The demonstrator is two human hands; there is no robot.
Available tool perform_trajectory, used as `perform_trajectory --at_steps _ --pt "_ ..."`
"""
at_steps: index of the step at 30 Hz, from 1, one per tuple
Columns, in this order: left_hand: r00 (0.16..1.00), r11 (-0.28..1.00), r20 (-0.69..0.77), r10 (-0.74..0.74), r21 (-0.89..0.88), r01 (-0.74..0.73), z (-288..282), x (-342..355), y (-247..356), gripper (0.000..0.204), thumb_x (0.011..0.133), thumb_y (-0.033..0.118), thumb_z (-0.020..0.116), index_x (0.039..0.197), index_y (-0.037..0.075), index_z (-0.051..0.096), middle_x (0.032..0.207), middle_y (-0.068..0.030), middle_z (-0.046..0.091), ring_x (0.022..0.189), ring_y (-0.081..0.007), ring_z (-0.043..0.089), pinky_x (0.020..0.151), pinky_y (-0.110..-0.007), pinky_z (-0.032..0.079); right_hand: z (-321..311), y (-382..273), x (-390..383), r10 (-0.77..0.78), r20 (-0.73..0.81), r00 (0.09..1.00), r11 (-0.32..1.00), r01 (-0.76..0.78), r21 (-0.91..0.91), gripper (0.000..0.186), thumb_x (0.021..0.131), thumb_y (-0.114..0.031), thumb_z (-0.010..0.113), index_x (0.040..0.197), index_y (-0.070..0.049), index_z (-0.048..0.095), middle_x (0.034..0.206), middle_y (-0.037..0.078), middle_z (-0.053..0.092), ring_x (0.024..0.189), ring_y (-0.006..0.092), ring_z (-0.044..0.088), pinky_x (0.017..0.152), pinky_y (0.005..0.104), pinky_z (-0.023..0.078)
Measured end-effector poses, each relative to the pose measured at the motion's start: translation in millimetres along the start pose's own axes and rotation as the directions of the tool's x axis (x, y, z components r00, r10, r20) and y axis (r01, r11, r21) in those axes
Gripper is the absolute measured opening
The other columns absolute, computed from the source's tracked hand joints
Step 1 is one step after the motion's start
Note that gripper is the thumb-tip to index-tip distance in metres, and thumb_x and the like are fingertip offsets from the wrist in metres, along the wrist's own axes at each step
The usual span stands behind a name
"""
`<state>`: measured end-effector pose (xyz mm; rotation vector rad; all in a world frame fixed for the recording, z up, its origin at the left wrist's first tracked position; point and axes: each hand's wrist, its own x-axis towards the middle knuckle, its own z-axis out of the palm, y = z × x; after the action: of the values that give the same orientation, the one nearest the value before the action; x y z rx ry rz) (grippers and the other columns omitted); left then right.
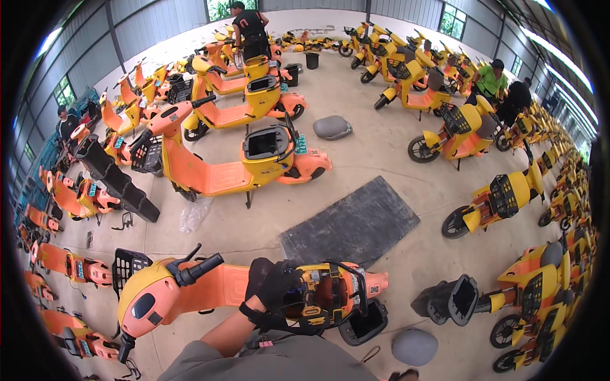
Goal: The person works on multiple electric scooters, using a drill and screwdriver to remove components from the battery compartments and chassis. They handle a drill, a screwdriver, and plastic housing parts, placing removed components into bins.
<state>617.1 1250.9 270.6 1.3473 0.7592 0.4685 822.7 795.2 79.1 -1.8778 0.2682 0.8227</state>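
Scooter (219,284) stood near, long axis approx. left to right, handlebar (204,269) at left. Left hand (279,289), gloved, was at left side of open seat bay (311,277); finger opening/hold hidden, can't tell. Right hand wasn't seen.

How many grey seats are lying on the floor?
2. One grey seat lies beyond the black mat; the other grey seat is near the picture's bottom edge, right of centre. More could be hidden behind the scooters.

Bright daylight from windows (452,21), glaring roof strips (559,54), fisheye-bent walls (165,25), blackened corners
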Motion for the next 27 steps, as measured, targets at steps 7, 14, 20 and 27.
perform_trajectory --at_steps 7,14,20,27 --pt "0.943 0.888 0.233 0.239 0.340 -0.310 24 1 16 0.033 0.085 0.019 0.058 0.111 0.001 0.053 0.094 -0.0095 0.060 0.079 -0.0119 0.058 0.068 -0.024 0.048 126 -517 77 -0.713 0.011 0.701 0.700 0.711 0.076 0.057 0.086 -0.030 0.052 0.135 -0.016 0.027 0.126 0.008 0.043 0.107 0.0262 0.046 0.081 0.0433 0.046" --pt "0.953 0.994 0.293 -0.075 -0.048 0.094 41 18 15 0.035 0.087 0.022 0.056 0.115 0.002 0.049 0.093 -0.0050 0.058 0.081 -0.0107 0.056 0.070 -0.024 0.048 175 -466 2 -0.742 0.429 0.515 0.636 0.744 0.206 0.024 0.089 -0.013 0.052 0.109 -0.001 0.053 0.089 0.010 0.063 0.072 0.0125 0.060 0.062 0.0247 0.050" --pt "0.858 0.944 0.501 -0.111 -0.217 0.249 67 21 21 0.033 0.089 0.022 0.054 0.115 0.002 0.050 0.092 -0.0036 0.057 0.078 -0.0087 0.056 0.068 -0.022 0.047 149 -309 -44 -0.391 0.728 0.563 0.848 0.529 0.046 0.020 0.085 -0.003 0.053 0.103 0.003 0.056 0.092 0.008 0.063 0.083 0.0166 0.061 0.073 0.0276 0.050" --pt "0.784 0.869 0.592 -0.185 -0.275 0.413 97 15 -3 0.030 0.088 0.026 0.055 0.109 0.005 0.053 0.078 0.0017 0.054 0.064 -0.0040 0.050 0.058 -0.019 0.044 156 -216 -109 -0.443 0.603 0.663 0.849 0.526 0.044 0.023 0.086 -0.010 0.053 0.106 0.000 0.056 0.095 0.008 0.062 0.087 0.0153 0.059 0.076 0.0296 0.048"
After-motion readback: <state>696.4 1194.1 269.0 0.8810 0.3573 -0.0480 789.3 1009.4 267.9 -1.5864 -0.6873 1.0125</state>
